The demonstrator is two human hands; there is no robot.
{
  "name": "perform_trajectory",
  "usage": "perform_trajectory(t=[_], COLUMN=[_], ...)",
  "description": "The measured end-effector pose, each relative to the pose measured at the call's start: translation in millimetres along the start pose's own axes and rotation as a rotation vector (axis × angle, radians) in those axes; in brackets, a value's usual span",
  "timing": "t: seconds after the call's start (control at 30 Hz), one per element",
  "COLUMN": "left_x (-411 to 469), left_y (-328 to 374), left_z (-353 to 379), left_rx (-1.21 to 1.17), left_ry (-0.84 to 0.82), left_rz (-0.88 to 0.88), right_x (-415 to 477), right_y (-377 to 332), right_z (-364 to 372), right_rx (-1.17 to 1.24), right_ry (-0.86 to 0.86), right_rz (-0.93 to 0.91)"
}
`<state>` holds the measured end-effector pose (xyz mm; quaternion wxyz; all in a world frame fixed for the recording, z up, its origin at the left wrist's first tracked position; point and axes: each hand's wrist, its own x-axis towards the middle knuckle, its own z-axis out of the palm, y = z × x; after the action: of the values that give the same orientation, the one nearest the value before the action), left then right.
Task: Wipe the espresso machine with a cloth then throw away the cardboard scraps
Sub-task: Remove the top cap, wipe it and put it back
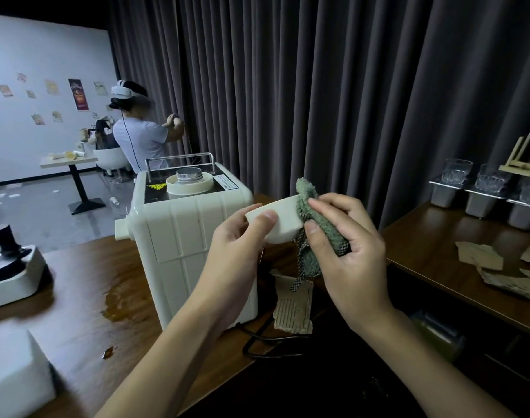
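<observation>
The cream espresso machine point(182, 233) stands on the dark wooden table, its back towards me. In front of it my left hand point(236, 248) holds a cream plastic part point(281, 218) of the machine up in the air. My right hand point(345, 251) presses a green cloth point(310, 212) against that part's right end, and the cloth's checked edge hangs down below. A corrugated cardboard scrap point(293, 309) lies on the table edge beside the machine. More cardboard scraps point(480, 254) lie on the side counter to the right.
A brown liquid spill point(122, 303) marks the table left of the machine. A tamper on a cream tray point(10, 267) sits far left, a white foam block point(13, 375) at the lower left. Glasses in metal holders point(480, 191) line the right counter. A person with a headset point(140, 128) stands behind.
</observation>
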<state>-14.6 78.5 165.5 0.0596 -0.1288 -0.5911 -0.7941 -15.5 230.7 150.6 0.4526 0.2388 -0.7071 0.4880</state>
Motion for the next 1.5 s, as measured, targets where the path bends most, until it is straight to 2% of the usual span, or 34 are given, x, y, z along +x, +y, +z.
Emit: perform_trajectory(t=[0.1,0.23,0.43,0.7,0.93,1.07,1.23,1.3,1.5], left_x=[-3.0,-5.5,-0.6,0.4,-2.6,0.1,2.3,1.6,3.2], left_y=[1.7,-0.1,-1.7,-0.7,2.6,9.0,18.5,20.3,11.4], left_z=[-1.0,-4.5,-4.8,-11.3,-10.0,-18.9,-27.7,-29.0,-27.2], left_rx=[0.121,0.139,-0.077,0.138,0.01,0.188,0.332,0.292,-0.067], left_ry=[-0.048,0.057,0.015,-0.031,0.036,-0.075,-0.307,-0.306,-0.228], left_rz=[0.062,0.031,-0.079,-0.048,-0.075,-0.065,-0.042,-0.02,-0.047], right_x=[-1.6,2.3,7.7,1.7,-3.4,-1.3,0.6,0.9,-3.0], right_y=[-0.9,1.4,-1.2,-3.8,-0.3,-0.3,-2.9,-2.9,-3.8], right_z=[0.4,-1.1,-3.5,-0.6,1.8,-1.0,-3.7,-3.5,1.3], right_rx=[-0.04,-0.013,0.044,-0.016,-0.014,-0.021,0.029,0.055,0.107], right_ry=[-0.021,-0.04,-0.074,-0.118,-0.067,-0.036,-0.137,-0.122,-0.134], right_rz=[-0.075,-0.044,0.049,-0.044,0.001,-0.026,-0.038,-0.013,0.104])
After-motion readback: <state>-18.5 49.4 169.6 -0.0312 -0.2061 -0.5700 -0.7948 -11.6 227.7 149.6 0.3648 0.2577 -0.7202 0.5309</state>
